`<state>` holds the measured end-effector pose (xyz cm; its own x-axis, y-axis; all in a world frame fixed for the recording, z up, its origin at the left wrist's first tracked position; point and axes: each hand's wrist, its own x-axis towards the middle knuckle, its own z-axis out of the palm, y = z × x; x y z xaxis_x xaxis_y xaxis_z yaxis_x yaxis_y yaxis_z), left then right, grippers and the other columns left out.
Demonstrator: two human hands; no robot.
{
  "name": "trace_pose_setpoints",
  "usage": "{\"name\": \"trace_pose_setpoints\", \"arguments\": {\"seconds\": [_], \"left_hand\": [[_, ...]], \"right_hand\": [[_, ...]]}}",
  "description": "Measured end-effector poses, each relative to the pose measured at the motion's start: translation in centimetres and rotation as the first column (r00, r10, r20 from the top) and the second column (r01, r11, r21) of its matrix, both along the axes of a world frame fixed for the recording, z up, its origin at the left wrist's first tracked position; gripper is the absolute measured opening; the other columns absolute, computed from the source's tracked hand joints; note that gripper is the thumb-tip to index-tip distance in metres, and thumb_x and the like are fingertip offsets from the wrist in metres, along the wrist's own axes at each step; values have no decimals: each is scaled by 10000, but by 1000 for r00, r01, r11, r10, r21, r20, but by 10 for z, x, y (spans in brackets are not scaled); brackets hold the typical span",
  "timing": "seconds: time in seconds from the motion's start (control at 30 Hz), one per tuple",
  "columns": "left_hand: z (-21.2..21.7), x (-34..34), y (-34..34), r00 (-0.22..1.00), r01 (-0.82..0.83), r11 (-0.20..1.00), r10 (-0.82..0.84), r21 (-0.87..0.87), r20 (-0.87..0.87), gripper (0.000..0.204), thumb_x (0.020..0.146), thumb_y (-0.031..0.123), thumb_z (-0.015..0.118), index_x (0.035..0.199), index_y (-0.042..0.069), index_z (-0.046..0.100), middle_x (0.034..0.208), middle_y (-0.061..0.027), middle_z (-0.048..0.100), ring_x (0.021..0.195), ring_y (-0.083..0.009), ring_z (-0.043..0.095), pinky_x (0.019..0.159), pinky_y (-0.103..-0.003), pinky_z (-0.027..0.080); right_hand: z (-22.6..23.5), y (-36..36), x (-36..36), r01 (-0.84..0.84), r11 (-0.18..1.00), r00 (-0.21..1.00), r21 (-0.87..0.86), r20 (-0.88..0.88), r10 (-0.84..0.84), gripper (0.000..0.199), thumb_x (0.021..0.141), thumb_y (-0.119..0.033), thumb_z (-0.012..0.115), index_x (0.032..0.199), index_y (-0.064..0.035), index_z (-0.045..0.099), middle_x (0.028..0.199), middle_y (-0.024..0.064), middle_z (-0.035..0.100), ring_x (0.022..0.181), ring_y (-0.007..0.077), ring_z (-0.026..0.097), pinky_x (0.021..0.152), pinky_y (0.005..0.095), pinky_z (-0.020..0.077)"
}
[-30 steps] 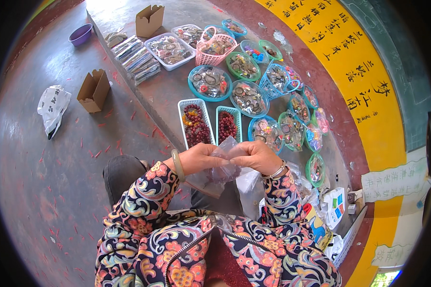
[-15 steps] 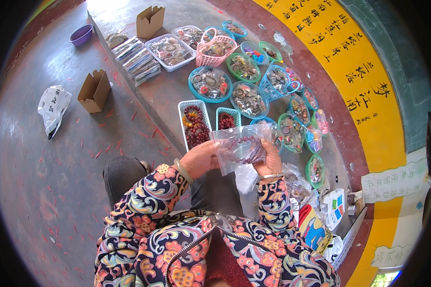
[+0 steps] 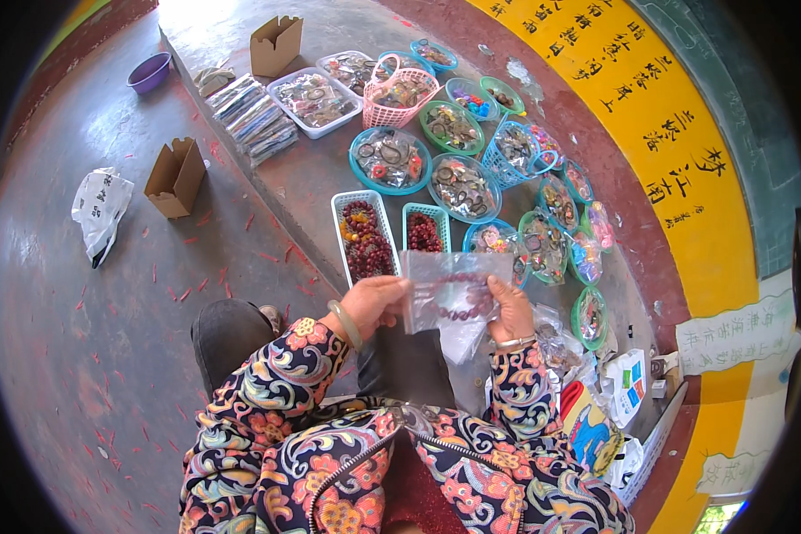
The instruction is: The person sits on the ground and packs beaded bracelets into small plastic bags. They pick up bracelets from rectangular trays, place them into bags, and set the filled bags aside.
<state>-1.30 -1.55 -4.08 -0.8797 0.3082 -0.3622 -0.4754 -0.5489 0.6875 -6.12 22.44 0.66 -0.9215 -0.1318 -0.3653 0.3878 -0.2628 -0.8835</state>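
Both my hands hold up a small clear plastic bag (image 3: 449, 289) with a dark red bead bracelet (image 3: 467, 303) inside it. My left hand (image 3: 374, 303) pinches the bag's left edge; a pale bangle sits on that wrist. My right hand (image 3: 512, 311) grips the bag's right side, with a bracelet on its wrist. The bag hangs just in front of two white trays of red and brown beads (image 3: 363, 236) on the ledge. More clear bags lie below the held one.
Several round blue and green baskets of bagged trinkets (image 3: 463, 187) cover the concrete ledge, with a pink basket (image 3: 400, 93) and white trays behind. Two open cardboard boxes (image 3: 176, 176), a white plastic bag (image 3: 100, 209) and a purple bowl (image 3: 149, 71) stand to the left.
My hands, close together at my lap with crumpled plastic, have risen and moved apart, spreading the clear bag flat so the bracelet inside shows.
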Motion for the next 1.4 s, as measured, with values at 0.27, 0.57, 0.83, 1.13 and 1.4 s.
{"name": "trace_pose_setpoints", "arguments": {"seconds": [0.27, 0.57, 0.83, 1.13, 1.4], "left_hand": [[29, -14, -64, 843, -535, 822, 534, 195, 65, 247, 892, 208, 467, 1003, 11, 566, 897, -101, 649, 825, -189, 621, 605, -239, 444], [46, -10, -96, 777, -610, 755, 629, 238, -3, 239, 903, 215, 469, 996, 26, 581, 887, -101, 651, 818, -186, 618, 586, -231, 424], [49, -10, -97, 788, -603, 763, 615, 231, 29, 227, 900, 208, 477, 986, 29, 585, 876, -99, 655, 811, -177, 618, 603, -226, 415], [49, -10, -95, 782, -613, 760, 622, 215, 33, 218, 902, 205, 474, 981, 34, 583, 867, -90, 655, 806, -171, 619, 611, -231, 417], [39, -16, -93, 785, -611, 764, 618, 210, 38, 219, 904, 206, 468, 975, 33, 582, 865, -91, 654, 803, -172, 619, 608, -234, 422]], "right_hand": [[-18, -49, -77, -5, 943, 951, 332, -291, 108, 196, 830, -136, 602, 891, 46, 642, 745, 70, 642, 608, 122, 585, 589, 224, 450], [-149, -137, -173, 44, 727, 842, 685, -417, 342, 254, 775, -207, 616, 831, 35, 668, 657, 98, 651, 585, 147, 605, 565, 283, 457], [-161, -172, -186, 118, 543, 807, 832, -399, 436, 286, 741, -303, 599, 791, -31, 673, 670, 172, 616, 622, 305, 615, 574, 356, 455], [-130, -186, -179, 80, 453, 767, 888, -344, 541, 272, 780, -254, 621, 850, 4, 668, 682, 110, 652, 617, 168, 624, 591, 295, 469], [-136, -178, -196, 7, 590, 786, 808, -369, 496, 233, 801, -212, 591, 838, 5, 666, 644, 83, 627, 560, 156, 606, 525, 265, 472]]}}
